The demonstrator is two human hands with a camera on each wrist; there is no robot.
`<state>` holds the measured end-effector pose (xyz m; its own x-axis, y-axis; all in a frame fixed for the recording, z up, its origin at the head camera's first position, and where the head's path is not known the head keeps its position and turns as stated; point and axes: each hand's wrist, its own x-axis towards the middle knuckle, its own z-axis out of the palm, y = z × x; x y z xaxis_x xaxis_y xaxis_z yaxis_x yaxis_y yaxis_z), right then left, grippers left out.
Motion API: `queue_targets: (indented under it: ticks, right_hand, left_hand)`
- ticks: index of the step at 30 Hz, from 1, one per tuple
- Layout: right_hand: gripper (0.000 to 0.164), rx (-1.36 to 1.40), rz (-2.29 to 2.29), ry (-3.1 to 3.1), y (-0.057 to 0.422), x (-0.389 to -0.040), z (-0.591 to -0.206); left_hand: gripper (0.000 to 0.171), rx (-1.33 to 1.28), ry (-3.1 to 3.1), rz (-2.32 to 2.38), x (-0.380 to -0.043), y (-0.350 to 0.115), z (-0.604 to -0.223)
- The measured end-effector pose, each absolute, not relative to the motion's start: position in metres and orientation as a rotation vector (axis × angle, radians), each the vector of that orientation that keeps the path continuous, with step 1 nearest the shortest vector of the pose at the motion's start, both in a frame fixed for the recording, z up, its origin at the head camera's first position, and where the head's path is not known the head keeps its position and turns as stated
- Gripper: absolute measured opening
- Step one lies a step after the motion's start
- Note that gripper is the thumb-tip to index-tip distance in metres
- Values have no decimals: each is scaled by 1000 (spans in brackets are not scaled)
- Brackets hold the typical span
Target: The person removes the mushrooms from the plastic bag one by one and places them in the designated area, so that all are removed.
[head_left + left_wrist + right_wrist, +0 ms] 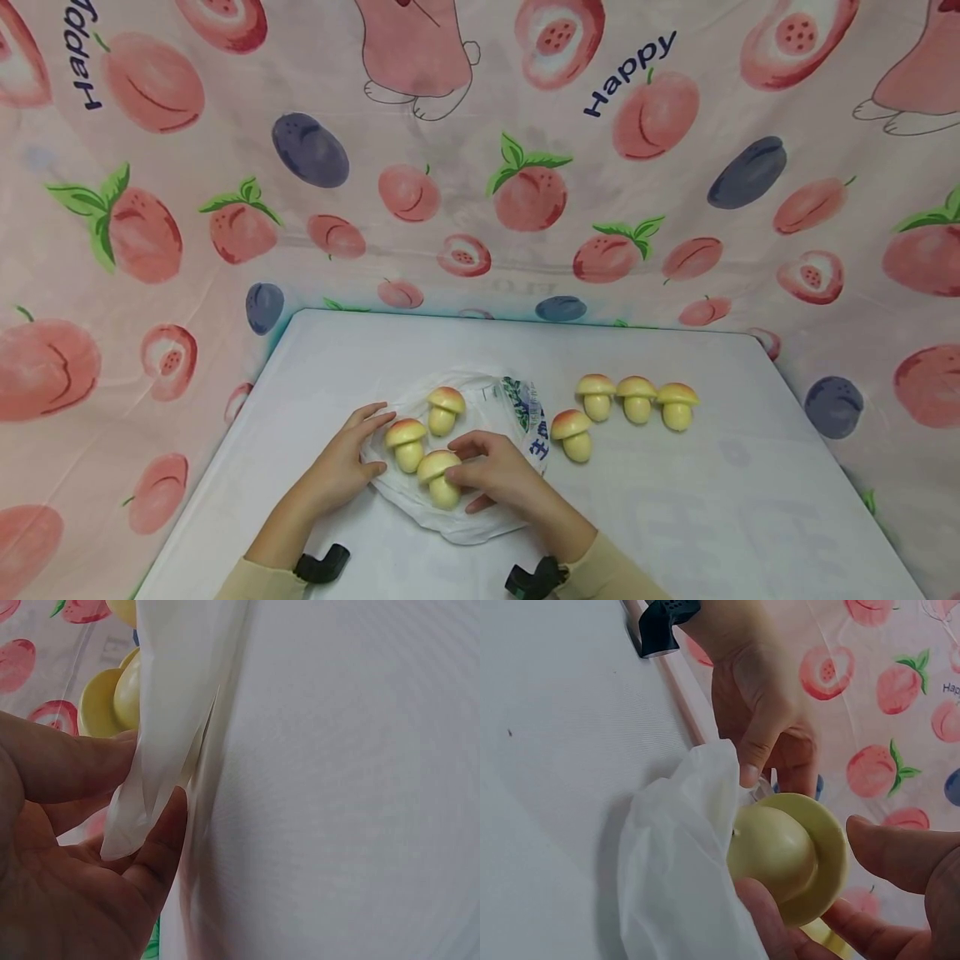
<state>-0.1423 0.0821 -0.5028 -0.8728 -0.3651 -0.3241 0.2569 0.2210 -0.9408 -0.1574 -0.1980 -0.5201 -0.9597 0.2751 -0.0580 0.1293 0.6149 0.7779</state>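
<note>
My left hand (pixel 347 461) is at the left rim of a white plastic bag (pixel 476 521); in the left wrist view its fingers lie on both sides of a bag fold (pixel 184 682). Three yellow toy mushrooms with reddish caps lie on the bag. One (pixel 442 492) is nearest my right hand (pixel 498 471), another (pixel 408 454) is close to the left hand, and a third (pixel 446 408) lies farther back. In the right wrist view my right fingers curve loosely about the nearest mushroom (pixel 776 851), the thumb a little apart from its cap.
Right of the bag, a mushroom (pixel 573 437) lies in front of a row of three similar mushrooms (pixel 637 400). The white table (pixel 712 517) meets a fruit-patterned cloth (pixel 450 200) behind and at both sides. Black straps (pixel 322 564) sit on both wrists.
</note>
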Motion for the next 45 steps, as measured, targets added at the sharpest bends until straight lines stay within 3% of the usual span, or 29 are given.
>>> queue_targets:
  ticks: [19, 45]
  right_hand:
    - [42, -72, -1698, 2041, 82, -144, -504]
    - [49, 71, -1821, 2135, 160, -150, -476]
  left_hand:
    - [76, 319, 2651, 1261, -158, -198, -520]
    - [76, 267, 2641, 1255, -157, -196, -515]
